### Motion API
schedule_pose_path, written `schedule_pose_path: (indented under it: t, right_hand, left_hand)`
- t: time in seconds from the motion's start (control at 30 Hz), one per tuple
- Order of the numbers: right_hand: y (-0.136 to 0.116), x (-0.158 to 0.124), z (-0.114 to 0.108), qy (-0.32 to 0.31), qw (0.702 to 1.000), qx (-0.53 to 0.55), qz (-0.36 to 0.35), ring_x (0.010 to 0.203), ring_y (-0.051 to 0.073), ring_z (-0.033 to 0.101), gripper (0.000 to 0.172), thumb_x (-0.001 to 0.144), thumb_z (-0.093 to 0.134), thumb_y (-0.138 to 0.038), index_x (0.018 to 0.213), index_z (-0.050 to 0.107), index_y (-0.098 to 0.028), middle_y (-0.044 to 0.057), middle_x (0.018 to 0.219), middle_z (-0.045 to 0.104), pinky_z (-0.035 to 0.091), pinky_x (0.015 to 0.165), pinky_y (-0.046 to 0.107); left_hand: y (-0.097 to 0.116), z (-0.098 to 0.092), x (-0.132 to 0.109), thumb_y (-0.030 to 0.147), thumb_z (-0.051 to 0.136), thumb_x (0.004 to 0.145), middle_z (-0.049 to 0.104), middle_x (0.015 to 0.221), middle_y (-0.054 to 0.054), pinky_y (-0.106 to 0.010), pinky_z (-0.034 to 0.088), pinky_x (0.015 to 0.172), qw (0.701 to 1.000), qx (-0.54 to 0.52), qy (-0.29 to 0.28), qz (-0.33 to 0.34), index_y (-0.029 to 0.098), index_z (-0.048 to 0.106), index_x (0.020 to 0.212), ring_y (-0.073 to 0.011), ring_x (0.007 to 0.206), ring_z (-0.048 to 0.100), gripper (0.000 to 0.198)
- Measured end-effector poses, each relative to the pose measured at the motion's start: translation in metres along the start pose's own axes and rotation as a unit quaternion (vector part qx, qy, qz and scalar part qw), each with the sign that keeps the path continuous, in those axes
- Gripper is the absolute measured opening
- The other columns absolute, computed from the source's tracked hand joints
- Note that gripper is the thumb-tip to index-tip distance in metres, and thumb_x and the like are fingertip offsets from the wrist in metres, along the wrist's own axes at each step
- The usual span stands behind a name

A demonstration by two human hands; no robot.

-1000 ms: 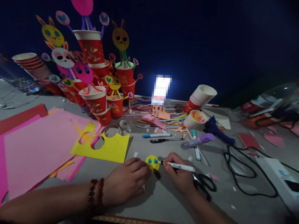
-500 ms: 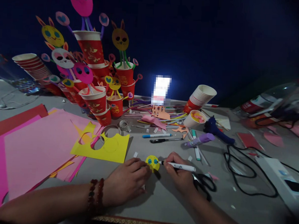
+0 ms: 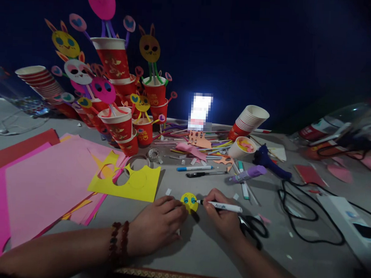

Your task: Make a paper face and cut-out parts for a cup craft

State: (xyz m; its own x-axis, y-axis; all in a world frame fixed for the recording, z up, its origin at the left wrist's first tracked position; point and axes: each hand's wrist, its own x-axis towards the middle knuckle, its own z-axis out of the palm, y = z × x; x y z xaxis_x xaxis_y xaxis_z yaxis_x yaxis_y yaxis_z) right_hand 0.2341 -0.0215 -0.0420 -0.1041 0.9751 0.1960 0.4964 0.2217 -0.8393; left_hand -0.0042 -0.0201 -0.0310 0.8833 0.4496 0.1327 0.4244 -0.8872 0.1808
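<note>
A small yellow paper circle (image 3: 189, 201) with two blue eyes lies on the grey table near the front. My left hand (image 3: 155, 228), with a bead bracelet on the wrist, rests on the table with its fingertips pressed to the circle's left edge. My right hand (image 3: 220, 216) is closed round a white marker (image 3: 224, 206). The marker's dark tip touches the right side of the circle.
Black scissors (image 3: 253, 227) lie just right of my right hand. A cut yellow sheet (image 3: 134, 182) and pink paper sheets (image 3: 45, 182) lie at the left. Red paper cups with paper faces (image 3: 118, 123) stand behind. Pens, a purple glue stick (image 3: 248, 173), a glue gun (image 3: 269, 161) and black cables (image 3: 302, 209) lie at the right.
</note>
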Motion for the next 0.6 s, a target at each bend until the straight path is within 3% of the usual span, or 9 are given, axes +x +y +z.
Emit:
schedule_pose_path:
  t: [0.3, 0.6]
  right_hand:
    - [-0.0018, -0.0001, 0.0004, 0.024, 1.0, 0.009, 0.005, 0.053, 0.014, 0.047, 0.018, 0.083, 0.053, -0.023, 0.065, 0.05, -0.023, -0.005, 0.057, 0.05, 0.034, 0.05, 0.025]
    - [-0.0056, 0.0021, -0.0006, -0.019, 0.999, 0.008, -0.024, 0.054, 0.014, 0.049, 0.017, 0.083, 0.053, -0.02, 0.067, 0.052, -0.023, -0.005, 0.059, 0.053, 0.036, 0.052, 0.024]
  left_hand:
    - [-0.0003, -0.0029, 0.0004, 0.043, 0.059, 0.092, 0.059, 0.128, -0.009, -0.039, 0.033, 0.109, 1.0, -0.003, -0.003, 0.001, 0.011, 0.05, 0.132, -0.0239, 0.122, 0.048, 0.052]
    - [0.0009, -0.0028, 0.0007, 0.041, 0.062, 0.091, 0.06, 0.126, -0.008, -0.039, 0.034, 0.108, 1.0, -0.01, 0.003, -0.003, 0.01, 0.05, 0.131, -0.0238, 0.121, 0.048, 0.052]
